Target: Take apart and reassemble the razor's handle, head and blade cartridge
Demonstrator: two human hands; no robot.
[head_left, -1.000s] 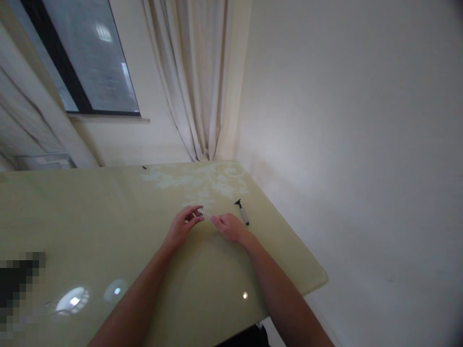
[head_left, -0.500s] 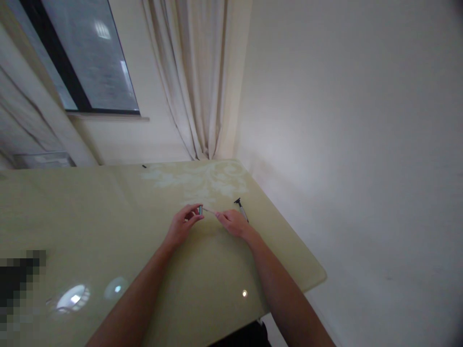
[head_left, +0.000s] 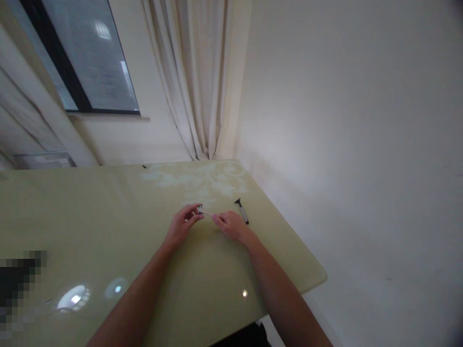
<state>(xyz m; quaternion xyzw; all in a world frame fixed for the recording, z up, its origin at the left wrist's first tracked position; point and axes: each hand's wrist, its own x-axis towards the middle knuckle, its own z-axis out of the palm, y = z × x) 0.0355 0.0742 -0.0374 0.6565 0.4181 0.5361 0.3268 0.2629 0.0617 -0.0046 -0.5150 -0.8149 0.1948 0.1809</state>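
Observation:
My left hand (head_left: 183, 221) is closed in a pinch, thumb below and fingers above, on a small dark rectangular piece (head_left: 200, 209) that looks like a razor cartridge. Just to its right, my right hand (head_left: 231, 224) grips a thin pale stick (head_left: 207, 213) between thumb and forefinger. The stick's far end reaches the cartridge; its tip is too small to make out. Beyond my right hand a razor (head_left: 243, 212) with a grey handle and black head lies on the table.
The pale glossy table (head_left: 202, 294) has its right edge along the wall. A tiny black object (head_left: 144, 166) lies near the back edge. Curtains (head_left: 206, 96) hang behind the table, with a window (head_left: 90, 58) at upper left. A pixelated dark patch covers the lower left.
My right hand has moved slightly left, bringing the stick further in at the cartridge. The cartridge has tilted in my left hand. More of the razor's handle shows now.

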